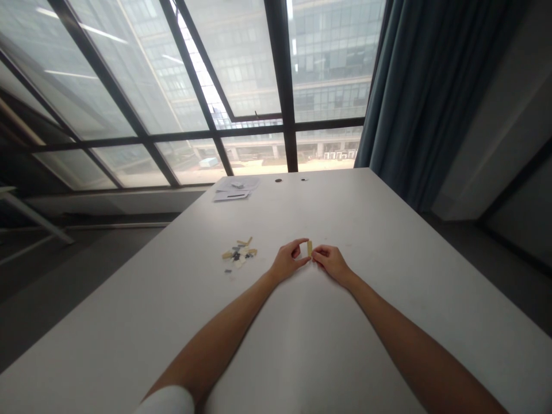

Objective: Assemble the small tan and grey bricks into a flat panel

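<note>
Left hand pinched small tan piece upright between both hands, just above worktop. Right hand fingertips closed on its lower edge. Loose pieces lay near, left of left hand. Judgement: rest wrists on worktop, grip lightly, keep piece square.

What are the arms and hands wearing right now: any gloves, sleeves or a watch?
The left hand and the right hand are bare, with no gloves; no ring or watch shows at this size. Both forearms are uncovered. A white sleeve edge shows on the left arm at the bottom of the picture; the right arm leaves the frame unsleeved.
</note>
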`<state>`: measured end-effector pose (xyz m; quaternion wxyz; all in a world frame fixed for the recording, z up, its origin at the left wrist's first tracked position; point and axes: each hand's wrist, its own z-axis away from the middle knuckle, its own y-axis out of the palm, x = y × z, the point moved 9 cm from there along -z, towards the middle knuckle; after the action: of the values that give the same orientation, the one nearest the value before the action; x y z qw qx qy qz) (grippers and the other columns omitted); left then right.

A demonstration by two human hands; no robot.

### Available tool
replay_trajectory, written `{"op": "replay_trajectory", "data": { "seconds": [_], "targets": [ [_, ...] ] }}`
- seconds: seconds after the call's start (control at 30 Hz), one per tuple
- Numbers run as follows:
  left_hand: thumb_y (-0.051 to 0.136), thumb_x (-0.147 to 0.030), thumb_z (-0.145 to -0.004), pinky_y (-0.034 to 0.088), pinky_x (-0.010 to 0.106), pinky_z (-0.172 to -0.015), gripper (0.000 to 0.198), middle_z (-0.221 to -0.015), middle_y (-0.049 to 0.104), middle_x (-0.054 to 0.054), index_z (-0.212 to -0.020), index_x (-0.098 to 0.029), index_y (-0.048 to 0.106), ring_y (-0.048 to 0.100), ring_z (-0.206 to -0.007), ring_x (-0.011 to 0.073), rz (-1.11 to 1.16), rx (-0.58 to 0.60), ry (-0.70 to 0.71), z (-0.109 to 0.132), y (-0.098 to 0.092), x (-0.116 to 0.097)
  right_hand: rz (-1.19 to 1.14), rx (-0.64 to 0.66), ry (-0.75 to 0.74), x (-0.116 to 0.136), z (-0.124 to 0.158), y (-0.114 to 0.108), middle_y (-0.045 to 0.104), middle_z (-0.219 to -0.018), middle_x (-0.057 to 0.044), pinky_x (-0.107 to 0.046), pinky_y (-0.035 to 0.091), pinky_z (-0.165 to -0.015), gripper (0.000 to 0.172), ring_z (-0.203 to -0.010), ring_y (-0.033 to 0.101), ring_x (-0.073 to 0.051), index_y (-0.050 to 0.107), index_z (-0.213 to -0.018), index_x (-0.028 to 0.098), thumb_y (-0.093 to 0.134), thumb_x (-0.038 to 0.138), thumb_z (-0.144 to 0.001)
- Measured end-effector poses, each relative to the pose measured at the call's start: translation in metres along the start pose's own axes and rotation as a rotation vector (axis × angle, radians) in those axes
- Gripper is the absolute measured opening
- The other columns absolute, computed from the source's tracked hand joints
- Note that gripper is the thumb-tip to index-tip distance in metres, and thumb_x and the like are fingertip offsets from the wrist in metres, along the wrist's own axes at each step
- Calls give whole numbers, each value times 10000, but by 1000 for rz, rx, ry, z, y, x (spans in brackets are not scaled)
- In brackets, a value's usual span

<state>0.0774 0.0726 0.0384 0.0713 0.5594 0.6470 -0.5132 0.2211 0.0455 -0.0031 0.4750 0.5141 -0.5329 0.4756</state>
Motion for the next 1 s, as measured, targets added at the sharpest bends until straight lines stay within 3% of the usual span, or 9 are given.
{"op": "replay_trajectory", "data": {
  "seconds": [1.0],
  "targets": [
    [741,-311,-792,296,199,-584,522,-583,333,-111,-1288,-189,634,335,-545,74,42,26,-25,1,3,3,-9,16,-14,0,-1,1,597,-588,8,-232,306,-468,281,-488,427,-90,661,-712,158,689,437,-727]
  ]
}}
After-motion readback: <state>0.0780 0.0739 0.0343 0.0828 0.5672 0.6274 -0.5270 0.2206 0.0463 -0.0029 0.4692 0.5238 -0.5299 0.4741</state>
